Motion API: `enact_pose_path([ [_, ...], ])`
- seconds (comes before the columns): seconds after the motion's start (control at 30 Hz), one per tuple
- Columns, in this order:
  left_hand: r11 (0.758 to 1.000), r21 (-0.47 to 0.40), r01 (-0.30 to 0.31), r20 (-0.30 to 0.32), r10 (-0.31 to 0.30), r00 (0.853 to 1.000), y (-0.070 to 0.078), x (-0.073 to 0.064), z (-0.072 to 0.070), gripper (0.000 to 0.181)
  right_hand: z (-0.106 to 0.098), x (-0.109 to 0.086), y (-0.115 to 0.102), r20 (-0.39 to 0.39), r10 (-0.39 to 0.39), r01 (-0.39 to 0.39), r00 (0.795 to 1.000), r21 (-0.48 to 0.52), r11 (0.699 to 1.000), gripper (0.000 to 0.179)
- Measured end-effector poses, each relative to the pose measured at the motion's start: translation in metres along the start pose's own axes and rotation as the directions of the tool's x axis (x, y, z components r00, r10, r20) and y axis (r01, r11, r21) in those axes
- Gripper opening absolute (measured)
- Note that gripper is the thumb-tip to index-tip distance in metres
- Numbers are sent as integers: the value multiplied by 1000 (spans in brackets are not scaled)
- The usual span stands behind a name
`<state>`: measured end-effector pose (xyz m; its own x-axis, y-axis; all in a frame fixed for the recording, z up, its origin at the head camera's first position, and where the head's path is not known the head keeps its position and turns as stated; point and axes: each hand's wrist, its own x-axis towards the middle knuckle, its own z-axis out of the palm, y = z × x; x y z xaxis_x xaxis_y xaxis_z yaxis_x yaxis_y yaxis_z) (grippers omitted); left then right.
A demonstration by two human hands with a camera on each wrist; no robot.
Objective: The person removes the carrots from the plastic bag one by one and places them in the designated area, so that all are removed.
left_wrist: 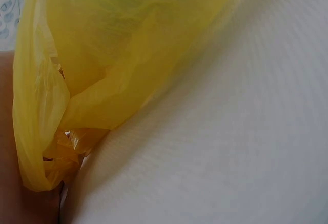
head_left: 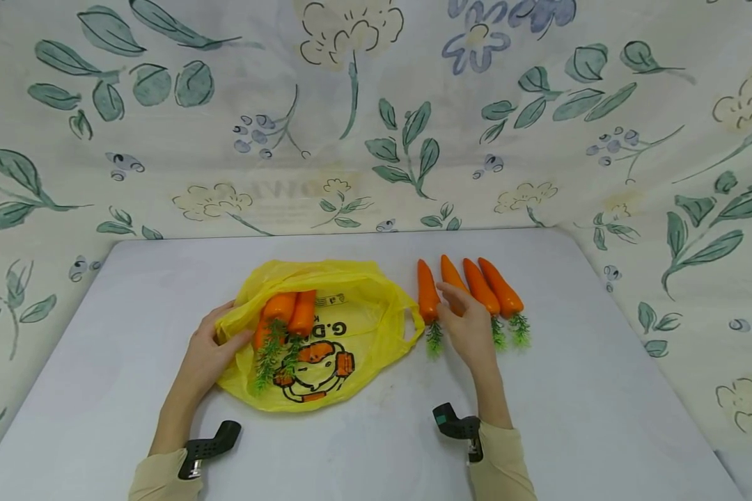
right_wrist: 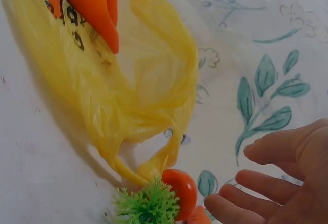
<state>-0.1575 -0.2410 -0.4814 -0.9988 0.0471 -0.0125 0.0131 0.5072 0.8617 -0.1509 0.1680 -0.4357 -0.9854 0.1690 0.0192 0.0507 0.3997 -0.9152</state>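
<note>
A yellow plastic bag with a printed cartoon lies on its side, its mouth spread. Inside it sit several orange toy carrots with green leafy tops. My left hand holds the bag's left edge, thumb over the rim near the carrots; in the left wrist view yellow film hides most of that hand. To the bag's right, my right hand hovers over a row of loose carrots, beside the leftmost carrot. Its fingers look extended and apart, holding nothing, in the right wrist view.
More loose carrots lie right of my right hand, tips pointing away. The bag's handle loop reaches close to the leftmost one. A white table carries everything, with floral cloth hanging behind and at the sides.
</note>
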Motion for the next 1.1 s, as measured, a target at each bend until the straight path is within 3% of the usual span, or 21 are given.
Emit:
enact_pose_path([
  [0.7,999,33,-19,-1,19,1000,1,-1,0,71,20,-11,-17,75,-86,75,993,142,987,36],
  [1.1,1000,19,-14,0,14,1000,1,0,0,72,32,-15,-20,115,-111,100,987,93,991,34],
])
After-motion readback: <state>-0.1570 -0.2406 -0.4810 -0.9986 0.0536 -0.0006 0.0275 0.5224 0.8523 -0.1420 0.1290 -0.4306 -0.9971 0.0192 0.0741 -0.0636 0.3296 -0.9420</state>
